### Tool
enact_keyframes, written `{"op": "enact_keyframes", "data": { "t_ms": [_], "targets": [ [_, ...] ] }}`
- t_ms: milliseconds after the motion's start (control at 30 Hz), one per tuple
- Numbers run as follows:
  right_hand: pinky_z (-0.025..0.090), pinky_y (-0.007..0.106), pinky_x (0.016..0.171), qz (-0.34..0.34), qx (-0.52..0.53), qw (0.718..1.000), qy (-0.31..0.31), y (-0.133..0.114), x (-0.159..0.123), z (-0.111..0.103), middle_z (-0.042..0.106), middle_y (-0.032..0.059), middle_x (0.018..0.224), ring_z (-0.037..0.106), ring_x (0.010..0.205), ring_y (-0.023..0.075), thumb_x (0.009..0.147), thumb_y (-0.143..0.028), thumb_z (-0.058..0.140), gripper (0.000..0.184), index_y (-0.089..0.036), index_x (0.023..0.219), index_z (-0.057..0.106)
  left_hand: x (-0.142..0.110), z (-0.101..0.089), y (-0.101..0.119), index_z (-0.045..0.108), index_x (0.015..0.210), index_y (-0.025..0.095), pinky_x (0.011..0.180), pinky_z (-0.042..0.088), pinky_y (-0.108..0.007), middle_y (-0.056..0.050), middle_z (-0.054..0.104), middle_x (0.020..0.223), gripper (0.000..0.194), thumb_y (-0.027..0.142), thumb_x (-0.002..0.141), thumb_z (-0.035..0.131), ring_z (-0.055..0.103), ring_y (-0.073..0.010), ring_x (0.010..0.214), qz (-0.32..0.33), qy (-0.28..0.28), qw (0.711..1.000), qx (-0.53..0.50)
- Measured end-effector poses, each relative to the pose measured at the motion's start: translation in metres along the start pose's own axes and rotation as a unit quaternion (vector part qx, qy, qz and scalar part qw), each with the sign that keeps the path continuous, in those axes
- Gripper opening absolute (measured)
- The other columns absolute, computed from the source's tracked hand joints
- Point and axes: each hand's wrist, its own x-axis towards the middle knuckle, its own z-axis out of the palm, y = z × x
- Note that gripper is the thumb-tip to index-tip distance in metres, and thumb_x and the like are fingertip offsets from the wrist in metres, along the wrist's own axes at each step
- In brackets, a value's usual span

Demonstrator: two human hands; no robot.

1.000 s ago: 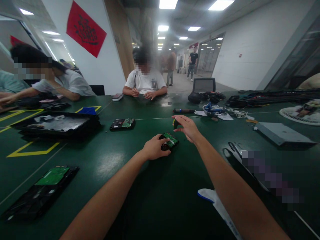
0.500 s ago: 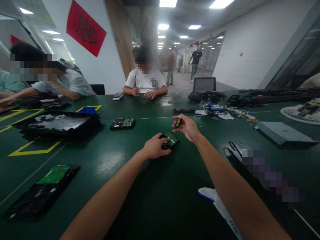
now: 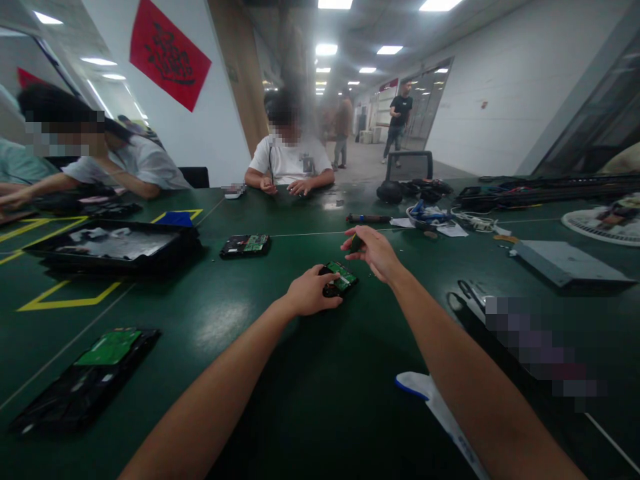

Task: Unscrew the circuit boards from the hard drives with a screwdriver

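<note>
My left hand [image 3: 311,292] grips the near left side of a small hard drive [image 3: 345,279], which lies on the green table with its green circuit board facing up. Just above the drive's far right corner, my right hand [image 3: 377,253] is closed around a short yellow-and-black screwdriver [image 3: 356,244]. Fingers cover most of the screwdriver, and I cannot make out its tip. A few tiny bits lie on the table beside the drive, too small to name.
Another drive [image 3: 246,245] lies further back on the left, and a larger black one [image 3: 95,373] sits at front left. Black trays [image 3: 115,250] stand behind it. At right are a grey metal box [image 3: 570,262], a blue-handled tool [image 3: 370,219] and a white-and-blue object [image 3: 425,387].
The screwdriver has turned in my right fingers, so less of its yellow shows. My left hand and the drive stay put. Across the table, a person's hands have lowered and opened slightly.
</note>
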Motion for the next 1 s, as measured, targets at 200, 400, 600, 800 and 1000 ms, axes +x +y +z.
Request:
{"op": "enact_keyframes", "data": {
  "t_ms": [200,400,600,800,1000],
  "targets": [
    [0.063,0.035,0.071,0.012,0.027,1.000,0.010,-0.0017,0.0003,-0.0012,0.070,0.0053,0.088,0.068,0.087,0.0207,0.094,-0.048,0.061,0.032,-0.021,0.107,0.073,-0.0005,0.0001,-0.0008,0.054,0.152,0.037,0.115,0.045,-0.049,-0.010,0.037,0.167,0.079,0.072,0.083,0.066,0.051,-0.0389,0.143,0.002,0.001,1.000,-0.002],
    [0.057,0.026,0.058,-0.006,-0.035,0.999,0.024,-0.0012,-0.0005,-0.0019,0.069,0.0048,0.090,0.065,0.088,0.0193,0.084,-0.050,0.074,0.030,-0.021,0.090,0.071,0.0010,0.0016,-0.0015,0.055,0.152,0.037,0.116,0.044,-0.048,-0.009,0.037,0.166,0.079,0.073,0.082,0.066,0.050,-0.0385,0.144,-0.001,-0.003,1.000,0.000],
    [0.056,0.026,0.057,0.008,-0.010,1.000,0.011,0.0008,-0.0017,0.0018,0.073,0.0062,0.091,0.070,0.089,0.0215,0.086,-0.050,0.073,0.031,-0.022,0.092,0.064,0.0006,0.0013,-0.0008,0.055,0.151,0.037,0.115,0.045,-0.048,-0.009,0.038,0.166,0.079,0.073,0.082,0.066,0.052,-0.0389,0.142,0.001,0.004,1.000,-0.002],
    [0.062,0.035,0.071,0.030,0.016,0.999,-0.018,-0.0029,-0.0024,-0.0002,0.072,0.0073,0.083,0.069,0.086,0.0216,0.095,-0.057,0.057,0.040,-0.020,0.098,0.073,-0.0005,-0.0005,0.0007,0.055,0.152,0.037,0.116,0.044,-0.048,-0.009,0.038,0.166,0.080,0.071,0.081,0.067,0.050,-0.0391,0.144,-0.002,0.000,1.000,-0.005],
    [0.059,0.028,0.063,0.017,-0.029,0.999,-0.007,-0.0056,-0.0023,-0.0015,0.070,0.0061,0.089,0.065,0.088,0.0200,0.090,-0.051,0.069,0.031,-0.022,0.100,0.075,-0.0002,0.0004,-0.0004,0.055,0.151,0.037,0.116,0.044,-0.049,-0.008,0.037,0.167,0.079,0.072,0.082,0.067,0.049,-0.0395,0.144,-0.001,-0.002,1.000,-0.005]
  ]
}}
